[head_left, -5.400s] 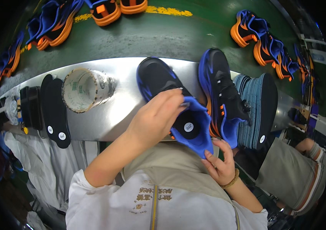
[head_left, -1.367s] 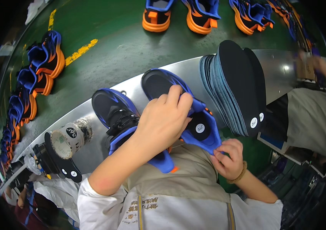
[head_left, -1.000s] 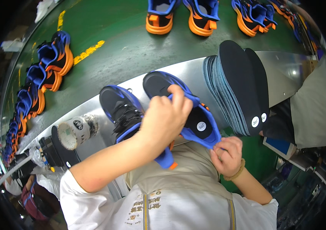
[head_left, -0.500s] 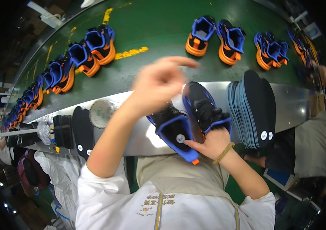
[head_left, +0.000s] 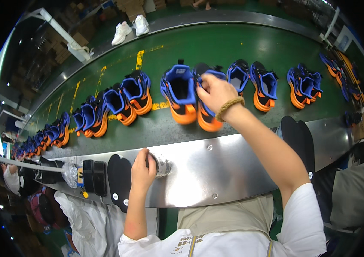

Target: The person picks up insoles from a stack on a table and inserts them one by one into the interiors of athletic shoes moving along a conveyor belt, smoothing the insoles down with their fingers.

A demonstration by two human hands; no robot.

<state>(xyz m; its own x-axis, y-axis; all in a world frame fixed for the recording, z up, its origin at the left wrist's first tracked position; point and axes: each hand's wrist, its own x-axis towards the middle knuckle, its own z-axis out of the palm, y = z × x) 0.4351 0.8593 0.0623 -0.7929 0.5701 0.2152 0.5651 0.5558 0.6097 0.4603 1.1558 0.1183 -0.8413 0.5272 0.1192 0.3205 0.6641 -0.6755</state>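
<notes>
My right hand [head_left: 219,95] reaches across to the green belt, its fingers closed on a black, blue and orange sneaker [head_left: 209,122]. Just left of that sneaker stands its match [head_left: 179,92], heel towards me, with a blue lining. On the metal ledge [head_left: 194,171] nearer me, my left hand [head_left: 142,170] has its fingers curled round a pale, printed roll [head_left: 163,165]. Beside that hand lie black insoles [head_left: 119,175] with white round stickers. Past my right forearm is a stack of black insoles [head_left: 305,145], partly hidden by the arm.
More sneakers of this kind stand in a row on the green belt [head_left: 216,47], left [head_left: 135,92] and right [head_left: 264,85]. Two dark phone-like slabs [head_left: 99,177] lie at the ledge's left. White shoes [head_left: 141,25] sit beyond the belt. Another person's grey clothing [head_left: 353,197] shows at right.
The sneaker pair has gone from the metal ledge onto the green belt. My right hand moved forward with it, while my left hand came down onto the roll. The whole view has tilted further up.
</notes>
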